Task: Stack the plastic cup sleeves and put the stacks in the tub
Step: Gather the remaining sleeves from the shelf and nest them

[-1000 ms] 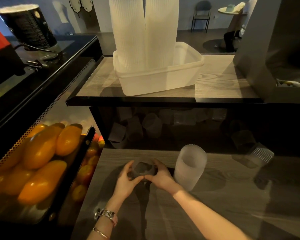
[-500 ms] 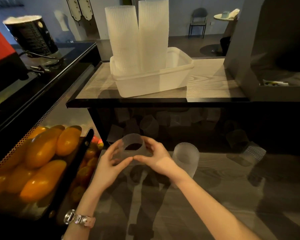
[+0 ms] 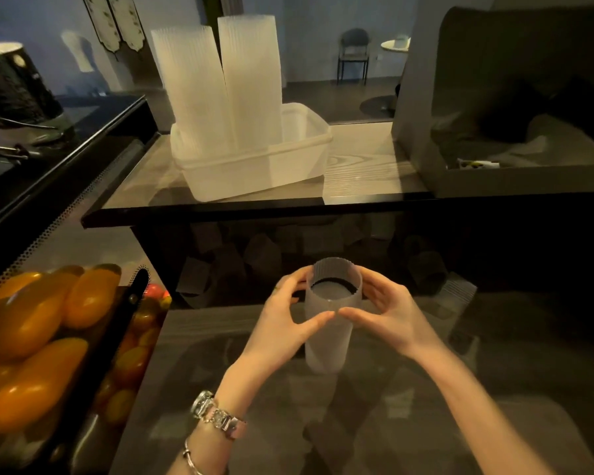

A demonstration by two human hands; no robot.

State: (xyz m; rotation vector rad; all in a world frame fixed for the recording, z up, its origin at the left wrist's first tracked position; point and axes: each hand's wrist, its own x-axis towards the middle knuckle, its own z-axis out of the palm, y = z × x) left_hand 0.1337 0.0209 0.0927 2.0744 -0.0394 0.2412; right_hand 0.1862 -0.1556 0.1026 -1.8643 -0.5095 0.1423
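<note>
Left hand [image 3: 282, 317] and right hand [image 3: 388, 317], fingers curled round sleeve stack [image 3: 330, 323], apparently gripping

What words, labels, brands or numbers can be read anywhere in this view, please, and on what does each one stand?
None can be read.
Black drum at far left: a small pale round mark, too blurred to read.
Small card in the grey box at right: yellow and dark print, too small to read.
Hanging panels at the back: ornament only, no letters seen.
Cup sleeves, tub and wristwatch: no print visible.
</note>
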